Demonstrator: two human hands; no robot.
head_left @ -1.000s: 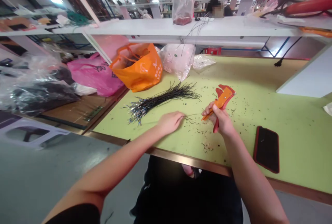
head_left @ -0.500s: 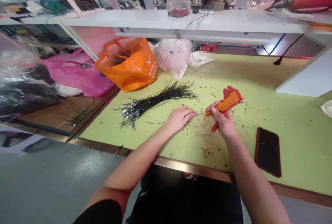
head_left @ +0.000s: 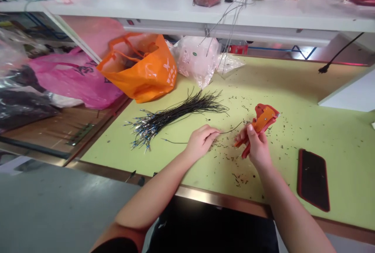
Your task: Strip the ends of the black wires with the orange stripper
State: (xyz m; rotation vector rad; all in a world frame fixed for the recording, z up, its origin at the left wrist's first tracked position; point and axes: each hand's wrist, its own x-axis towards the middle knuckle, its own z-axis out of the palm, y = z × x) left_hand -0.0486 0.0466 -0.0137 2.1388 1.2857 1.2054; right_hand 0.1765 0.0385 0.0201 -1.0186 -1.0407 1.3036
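Note:
Between the fingers of my left hand (head_left: 202, 141) is a thin black wire (head_left: 231, 130), pinched near the middle. One end sticks out to the right; the other, with a small blue tip, trails left over the table. My right hand (head_left: 258, 145) is wrapped round the handles of an orange and red wire stripper (head_left: 265, 118), its head pointing up and away from me. The wire's right end is just left of the tool, apart from its head. Behind my left hand lies a bundle of black wires (head_left: 181, 114), with blue and silvery ends at the left.
Tiny dark offcuts (head_left: 240, 178) are scattered over the green table (head_left: 293, 88). A phone (head_left: 313, 178) lies at the right. An orange bag (head_left: 143, 77), a clear plastic bag (head_left: 196, 59) and a pink bag (head_left: 79, 77) stand behind, below a white shelf (head_left: 131, 10).
My right hand and the wire stripper have moved slightly right and down, away from my left hand. The wire's right end, earlier at the tool, now shows free. The view has shifted a little.

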